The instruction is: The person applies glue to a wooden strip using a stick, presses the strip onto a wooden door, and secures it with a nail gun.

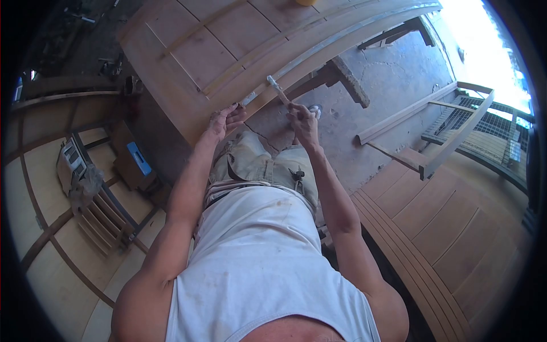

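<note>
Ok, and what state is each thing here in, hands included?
Floor, cracked
Wooden panel, lying flat, raised off the floor
Slim tool, held, whitish at the tip
Right hand, closed around the slim tool
Left hand, at the panel's edge, grip unclear
Shirt, stained

- It was a woodworking shop, from where I stood.
- A large panelled wooden piece (211, 48) lay flat above a rough trestle (348, 82).
- More panelled woodwork (450, 219) lay to the right, near an open wooden frame (407, 113).
- The bare floor (339, 134) was cracked (hardly a parlour).
- Strong light came through a bright opening (481, 40).
</note>
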{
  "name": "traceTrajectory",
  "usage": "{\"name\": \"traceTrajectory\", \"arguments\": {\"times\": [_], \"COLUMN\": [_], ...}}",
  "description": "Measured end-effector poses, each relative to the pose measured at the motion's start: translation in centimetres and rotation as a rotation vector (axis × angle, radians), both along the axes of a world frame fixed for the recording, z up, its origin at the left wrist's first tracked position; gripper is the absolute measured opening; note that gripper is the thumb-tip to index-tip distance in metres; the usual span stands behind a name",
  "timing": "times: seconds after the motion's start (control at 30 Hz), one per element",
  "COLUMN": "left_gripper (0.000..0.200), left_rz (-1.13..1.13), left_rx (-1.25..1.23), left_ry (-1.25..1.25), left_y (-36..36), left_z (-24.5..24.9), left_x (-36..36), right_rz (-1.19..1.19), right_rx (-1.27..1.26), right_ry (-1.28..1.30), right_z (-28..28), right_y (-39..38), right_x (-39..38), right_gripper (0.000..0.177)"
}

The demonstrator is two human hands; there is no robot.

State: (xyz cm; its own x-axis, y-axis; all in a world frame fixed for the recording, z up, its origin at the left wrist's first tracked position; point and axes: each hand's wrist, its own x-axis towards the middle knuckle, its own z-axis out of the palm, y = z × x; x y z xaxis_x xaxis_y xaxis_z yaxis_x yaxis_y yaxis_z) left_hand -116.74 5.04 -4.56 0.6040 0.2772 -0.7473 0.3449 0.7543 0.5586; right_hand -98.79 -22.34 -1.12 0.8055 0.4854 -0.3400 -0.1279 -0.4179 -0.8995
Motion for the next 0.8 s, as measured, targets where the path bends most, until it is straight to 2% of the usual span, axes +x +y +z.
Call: {"name": "traceTrajectory", "arguments": {"times": [0.2, 0.4, 0.53, 0.7, 0.8], "left_gripper": [0.048, 0.048, 0.05, 0.05, 0.05], "left_rz": [-0.013, 0.021, 0.018, 0.02, 0.029], "left_rx": [0.009, -0.005, -0.006, 0.016, 0.01], "left_ry": [0.001, 0.02, 0.0, 0.009, 0.012], "left_y": [0.2, 0.1, 0.3, 0.0, 0.1], "left_z": [-0.4, 0.0, -0.4, -0.3, -0.8], "left_x": [-0.1, 0.2, 0.0, 0.2, 0.0], "right_rz": [0.029, -0.009, 0.092, 0.287, 0.078], "right_rx": [-0.212, -0.157, -0.118, -0.022, 0.033], "right_ry": [-0.162, -0.263, -0.119, -0.018, 0.138], "right_z": [0.6, 0.6, 0.0, 2.4, 1.7], "right_y": [-1.8, -1.1, -0.7, -1.7, -1.3], "right_x": [0.0, 0.2, 0.0, 0.6, 1.9], "right_gripper": [0.038, 0.035, 0.036, 0.041, 0.039]}}
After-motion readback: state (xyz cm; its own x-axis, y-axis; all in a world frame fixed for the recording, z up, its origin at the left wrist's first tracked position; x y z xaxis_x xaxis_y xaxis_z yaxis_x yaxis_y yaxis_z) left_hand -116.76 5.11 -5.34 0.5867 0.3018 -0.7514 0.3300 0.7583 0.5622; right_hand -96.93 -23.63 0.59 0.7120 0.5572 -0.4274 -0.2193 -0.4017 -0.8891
